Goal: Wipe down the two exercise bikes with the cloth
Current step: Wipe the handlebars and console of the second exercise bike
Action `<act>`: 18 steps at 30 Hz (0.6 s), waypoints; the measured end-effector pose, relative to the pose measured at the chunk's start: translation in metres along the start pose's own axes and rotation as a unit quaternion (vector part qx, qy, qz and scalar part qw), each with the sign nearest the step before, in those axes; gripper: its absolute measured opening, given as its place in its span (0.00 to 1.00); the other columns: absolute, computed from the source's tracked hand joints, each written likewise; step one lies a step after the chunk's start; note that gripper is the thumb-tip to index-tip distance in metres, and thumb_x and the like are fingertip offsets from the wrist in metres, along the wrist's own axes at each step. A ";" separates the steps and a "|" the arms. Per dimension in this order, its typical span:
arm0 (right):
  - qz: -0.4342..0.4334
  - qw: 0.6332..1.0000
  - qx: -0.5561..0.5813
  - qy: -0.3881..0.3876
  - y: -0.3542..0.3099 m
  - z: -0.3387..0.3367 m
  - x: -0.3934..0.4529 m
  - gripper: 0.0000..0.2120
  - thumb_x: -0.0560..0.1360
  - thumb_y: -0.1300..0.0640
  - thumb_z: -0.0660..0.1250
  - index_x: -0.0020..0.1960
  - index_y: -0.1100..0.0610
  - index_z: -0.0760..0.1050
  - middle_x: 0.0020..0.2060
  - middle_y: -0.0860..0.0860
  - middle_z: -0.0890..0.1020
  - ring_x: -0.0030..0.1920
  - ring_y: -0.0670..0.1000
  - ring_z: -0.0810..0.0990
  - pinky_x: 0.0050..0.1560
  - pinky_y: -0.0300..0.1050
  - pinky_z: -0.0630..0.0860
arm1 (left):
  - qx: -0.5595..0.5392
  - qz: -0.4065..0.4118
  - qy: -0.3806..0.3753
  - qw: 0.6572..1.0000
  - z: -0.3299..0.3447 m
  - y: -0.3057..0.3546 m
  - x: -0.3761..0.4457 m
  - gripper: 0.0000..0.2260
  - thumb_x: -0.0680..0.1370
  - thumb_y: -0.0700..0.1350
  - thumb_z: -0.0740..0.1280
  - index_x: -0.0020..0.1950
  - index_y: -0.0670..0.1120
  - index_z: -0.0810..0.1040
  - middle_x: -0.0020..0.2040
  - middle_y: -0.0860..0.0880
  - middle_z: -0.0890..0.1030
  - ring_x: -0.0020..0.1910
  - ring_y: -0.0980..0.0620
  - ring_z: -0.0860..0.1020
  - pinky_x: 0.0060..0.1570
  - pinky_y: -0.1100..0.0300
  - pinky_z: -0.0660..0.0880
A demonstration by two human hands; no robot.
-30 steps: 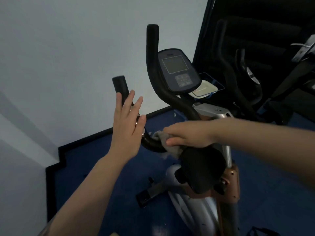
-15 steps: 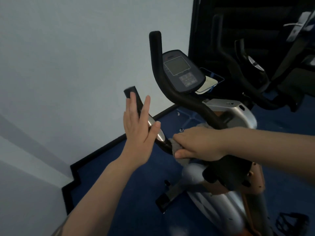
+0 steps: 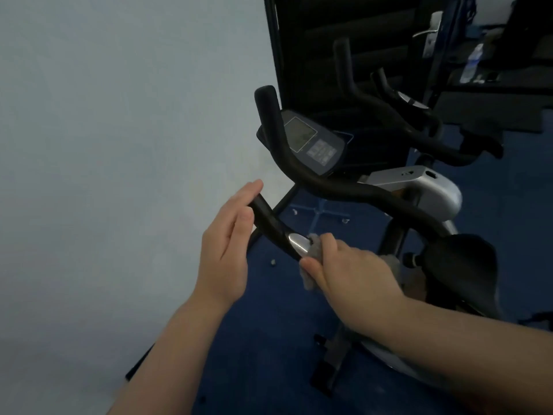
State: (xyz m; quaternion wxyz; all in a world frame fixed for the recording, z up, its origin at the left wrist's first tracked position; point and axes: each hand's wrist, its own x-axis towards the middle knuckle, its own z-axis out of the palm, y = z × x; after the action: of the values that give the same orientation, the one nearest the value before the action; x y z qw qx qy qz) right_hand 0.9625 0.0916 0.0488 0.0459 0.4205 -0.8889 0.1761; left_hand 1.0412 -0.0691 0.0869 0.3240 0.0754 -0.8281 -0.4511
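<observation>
Now right hand [image 3: 353, 274] presses cloth [image 3: 311, 281] on handlebar [image 3: 269, 223] — left hand [image 3: 227, 244] flat alongside.

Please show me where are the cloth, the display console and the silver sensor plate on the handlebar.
cloth [image 3: 309, 281], head view, bunched lower corner.
display console [image 3: 311, 142], head view, panel middle.
silver sensor plate [image 3: 297, 242], head view, shiny face.

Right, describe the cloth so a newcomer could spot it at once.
Start at the nearer exercise bike, the one with the grey display console, and follow its black handlebar down to the left grip by the pale wall. The cloth is the crumpled grey rag bunched in the right hand, pressed against the grip beside its shiny metal sensor patch; it is the only soft thing there.
</observation>
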 end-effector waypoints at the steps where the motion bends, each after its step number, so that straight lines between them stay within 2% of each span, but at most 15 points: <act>1: -0.009 0.999 -0.030 0.029 -0.010 0.001 0.005 0.13 0.77 0.44 0.59 0.53 0.49 0.58 0.41 0.50 0.74 0.35 0.51 0.75 0.31 0.46 0.71 | -0.013 -0.002 -0.006 1.000 -0.003 -0.001 0.001 0.18 0.83 0.46 0.52 0.69 0.45 0.72 0.69 0.54 0.74 0.70 0.60 0.68 0.67 0.68 0.64; 2: -0.004 0.997 -0.039 0.060 -0.020 0.004 0.013 0.16 0.76 0.44 0.63 0.53 0.49 0.58 0.42 0.50 0.76 0.35 0.51 0.77 0.28 0.45 0.72 | -0.028 -0.004 -0.011 1.000 -0.006 -0.001 0.002 0.19 0.83 0.46 0.51 0.69 0.44 0.73 0.69 0.53 0.75 0.70 0.59 0.69 0.68 0.65 0.64; 5: 0.049 0.994 0.004 0.094 -0.041 0.006 0.039 0.13 0.79 0.42 0.50 0.54 0.50 0.60 0.43 0.49 0.76 0.35 0.52 0.79 0.29 0.45 0.70 | -0.074 -0.018 -0.017 0.997 -0.011 -0.005 0.003 0.20 0.83 0.47 0.50 0.69 0.44 0.73 0.69 0.51 0.74 0.71 0.58 0.68 0.70 0.61 0.63; 6: 0.040 0.994 -0.003 0.105 -0.045 0.009 0.046 0.10 0.80 0.45 0.53 0.54 0.50 0.59 0.42 0.49 0.75 0.34 0.53 0.77 0.28 0.46 0.70 | -0.084 -0.023 -0.019 0.996 -0.011 -0.006 0.002 0.20 0.83 0.48 0.50 0.70 0.45 0.72 0.70 0.51 0.74 0.71 0.59 0.67 0.70 0.61 0.63; 8: 0.009 0.994 -0.029 0.109 -0.053 0.010 0.057 0.14 0.78 0.53 0.61 0.56 0.51 0.56 0.44 0.49 0.71 0.33 0.52 0.72 0.25 0.46 0.67 | -0.096 -0.029 -0.016 0.995 -0.008 -0.007 0.000 0.20 0.83 0.49 0.50 0.71 0.45 0.71 0.71 0.52 0.72 0.71 0.60 0.66 0.69 0.65 0.63; 10: 0.027 0.992 -0.002 0.123 -0.062 0.007 0.068 0.17 0.76 0.56 0.62 0.61 0.54 0.59 0.46 0.51 0.71 0.34 0.52 0.72 0.26 0.46 0.66 | -0.111 -0.026 -0.007 0.993 -0.003 -0.005 -0.001 0.20 0.82 0.49 0.50 0.71 0.46 0.70 0.71 0.53 0.71 0.71 0.63 0.66 0.66 0.70 0.63; 13: 0.065 0.963 0.141 0.219 -0.086 0.003 0.084 0.12 0.78 0.53 0.57 0.59 0.55 0.68 0.47 0.52 0.76 0.40 0.55 0.78 0.30 0.48 0.72 | -0.148 -0.023 0.043 0.988 0.007 -0.002 -0.004 0.20 0.82 0.49 0.51 0.73 0.46 0.66 0.70 0.58 0.70 0.69 0.64 0.67 0.63 0.72 0.65; 14: 0.065 0.951 0.181 0.241 -0.091 0.004 0.083 0.13 0.78 0.51 0.54 0.60 0.54 0.68 0.47 0.52 0.76 0.42 0.55 0.78 0.33 0.49 0.73 | -0.151 -0.018 0.065 0.986 0.010 -0.003 -0.005 0.21 0.82 0.49 0.52 0.74 0.45 0.65 0.71 0.57 0.70 0.70 0.64 0.67 0.64 0.71 0.65; 16: 0.029 0.956 0.163 0.243 -0.088 0.014 0.072 0.20 0.78 0.49 0.55 0.68 0.52 0.64 0.52 0.53 0.76 0.46 0.53 0.78 0.38 0.48 0.75 | -0.127 0.020 0.090 0.988 0.016 -0.003 -0.009 0.21 0.83 0.50 0.51 0.74 0.44 0.64 0.73 0.54 0.68 0.72 0.61 0.65 0.68 0.67 0.64; 18: 0.016 0.975 0.078 0.210 -0.071 0.025 0.050 0.26 0.78 0.51 0.58 0.74 0.53 0.58 0.57 0.53 0.75 0.50 0.52 0.76 0.44 0.46 0.76 | -0.092 0.065 0.067 0.991 0.025 -0.002 -0.015 0.21 0.83 0.49 0.51 0.75 0.45 0.63 0.75 0.51 0.65 0.74 0.57 0.62 0.72 0.59 0.61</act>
State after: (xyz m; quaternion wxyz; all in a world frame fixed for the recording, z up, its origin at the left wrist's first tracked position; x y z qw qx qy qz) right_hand 0.9863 0.0045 0.0563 0.1952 0.3620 -0.8496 0.3301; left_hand 1.0370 -0.0468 0.0688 0.4130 0.0214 -0.7627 -0.4972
